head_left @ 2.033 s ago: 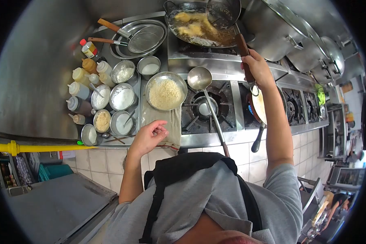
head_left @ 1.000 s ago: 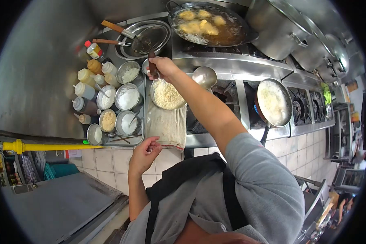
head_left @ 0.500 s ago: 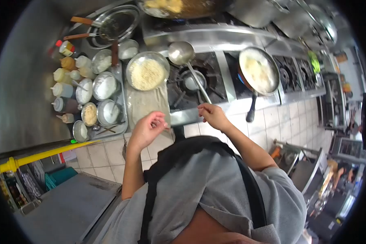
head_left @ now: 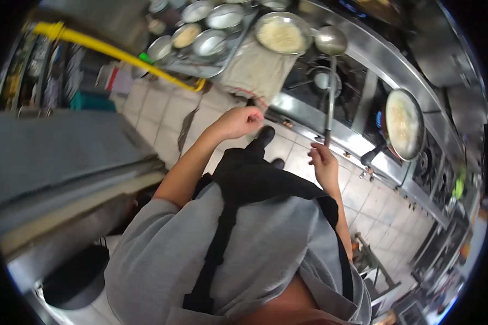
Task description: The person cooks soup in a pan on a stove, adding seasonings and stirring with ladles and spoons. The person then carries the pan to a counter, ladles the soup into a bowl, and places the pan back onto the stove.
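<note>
I have the stove (head_left: 366,97) ahead, with the tray (head_left: 190,69) of small bowls to its left. The frying pan (head_left: 417,122) sits over a lit burner at the right, its handle toward the person. I judge its pale, frothy contents (head_left: 400,122) part-way cooked: they are in and heating, while browning and taking them out look left to do. The steel bowl (head_left: 305,32) holds plenty of pale crumbs, so I count that supply as far from used up. The ladle (head_left: 331,40) lies across the neighbouring burner. I see the right hand (head_left: 325,162) loosely open just beside its handle end; contact I can't tell. The left hand (head_left: 238,123) is curled and blurred; I can't tell whether it is fully closed.
</note>
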Tool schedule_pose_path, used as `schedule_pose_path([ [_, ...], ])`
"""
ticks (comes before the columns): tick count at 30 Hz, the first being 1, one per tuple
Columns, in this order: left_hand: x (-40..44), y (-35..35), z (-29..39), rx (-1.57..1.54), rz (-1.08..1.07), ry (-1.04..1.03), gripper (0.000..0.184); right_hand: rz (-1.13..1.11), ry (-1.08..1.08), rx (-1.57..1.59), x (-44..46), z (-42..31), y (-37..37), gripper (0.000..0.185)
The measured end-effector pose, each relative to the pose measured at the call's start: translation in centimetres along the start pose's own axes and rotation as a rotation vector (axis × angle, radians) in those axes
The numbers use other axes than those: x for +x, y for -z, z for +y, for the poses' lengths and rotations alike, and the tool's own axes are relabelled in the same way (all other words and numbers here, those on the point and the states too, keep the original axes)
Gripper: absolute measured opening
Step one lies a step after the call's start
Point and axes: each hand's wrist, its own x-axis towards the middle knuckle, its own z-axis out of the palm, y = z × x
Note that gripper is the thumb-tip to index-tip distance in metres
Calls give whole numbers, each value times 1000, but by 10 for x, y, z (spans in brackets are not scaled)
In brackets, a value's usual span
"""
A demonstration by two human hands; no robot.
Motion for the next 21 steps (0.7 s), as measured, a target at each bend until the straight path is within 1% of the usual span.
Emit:
schedule_pose_path([
  [1, -6, 4, -14, 26, 64, 18, 22, -22, -22, -34, -7, 0, -2, 24],
  [2, -8, 11, -32, 26, 84, 32, 22, -31, -44, -73, -14, 1, -3, 24],
  [4, -7, 32, -73, -22, 348, 61, 24, -68, -47, -76, -26, 4, -6, 24],
  [6, 4, 69, -111, 146, 549, 125, 27, -94, -57, -79, -35, 7, -9, 24],
  [8, 8, 108, -109, 283, 685, 242, 30, -93, -83, -119, -40, 8, -14, 25],
  [9, 15, 124, -118, 283, 678, 238, 30, -78, -120, -134, -41, 7, -18, 24],
  [10, 25, 141, -126, 480, 729, 266, 29, -66, -126, -131, -39, 5, -24, 24],
  [11, 35, 154, -134, 674, 768, 282, 29, -52, -97, -195, -39, 3, -29, 24],
  [12, 40, 166, -139, 700, 742, 291, 29, -15, -76, -261, -40, 2, -30, 23],
  [13, 51, 175, -141, 719, 700, 267, 28, 25, -6, -341, -38, 1, -32, 23],
  [14, 63, 178, -150, 739, 754, 91, 29, 52, -21, -359, -38, -7, -35, 23],
  [15, 70, 181, -146, 853, 646, 115, 32, 102, -23, -393, -37, -16, -36, 23],
  [16, 77, 183, -156, 899, 595, 74, 31, 165, -75, -484, -39, -23, -38, 23],
  [17, 79, 184, -159, 941, 541, 74, 30, 231, -63, -526, -40, -23, -39, 22],
  [18, 79, 185, -168, 976, 553, 51, 29, 271, -138, -497, -39, -14, -39, 22],
  [20, 79, 190, -175, 1027, 564, -14, 26, 412, -261, -340, -37, 31, -35, 22],
  [21, 80, 193, -171, 1064, 518, -52, 24, 471, -341, -344, -36, 48, -30, 22],
])
